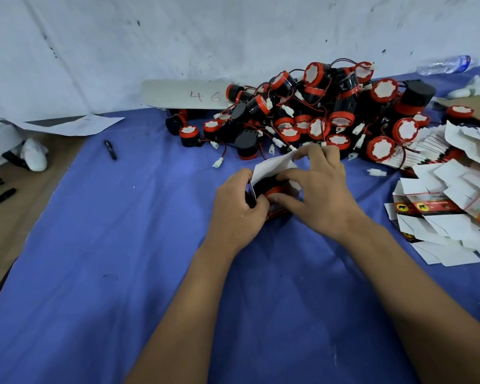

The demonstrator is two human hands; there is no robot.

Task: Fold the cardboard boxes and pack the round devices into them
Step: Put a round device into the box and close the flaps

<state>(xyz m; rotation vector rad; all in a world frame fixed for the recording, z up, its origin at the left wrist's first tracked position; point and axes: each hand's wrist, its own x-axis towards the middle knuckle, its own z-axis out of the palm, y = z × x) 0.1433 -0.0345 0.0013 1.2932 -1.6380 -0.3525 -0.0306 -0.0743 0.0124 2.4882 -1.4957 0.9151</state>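
A small cardboard box (272,169), white inside and red and black outside, stands open on the blue cloth (122,245) at the middle. A round black and red device (272,189) sits inside it. My left hand (237,209) grips the box's left wall. My right hand (319,189) holds the box from the right, its fingers curled over the raised white flap and the opening. A heap of round devices (330,106) with red wires and white plugs lies just behind. Flat unfolded boxes (441,214) are piled at the right.
A black pen (111,149) lies on the cloth to the left. A white board marked 46 (183,94) leans by the wall. A plastic bottle (444,65) lies at the far right. Brown cardboard (20,206), paper and white items sit at the left edge.
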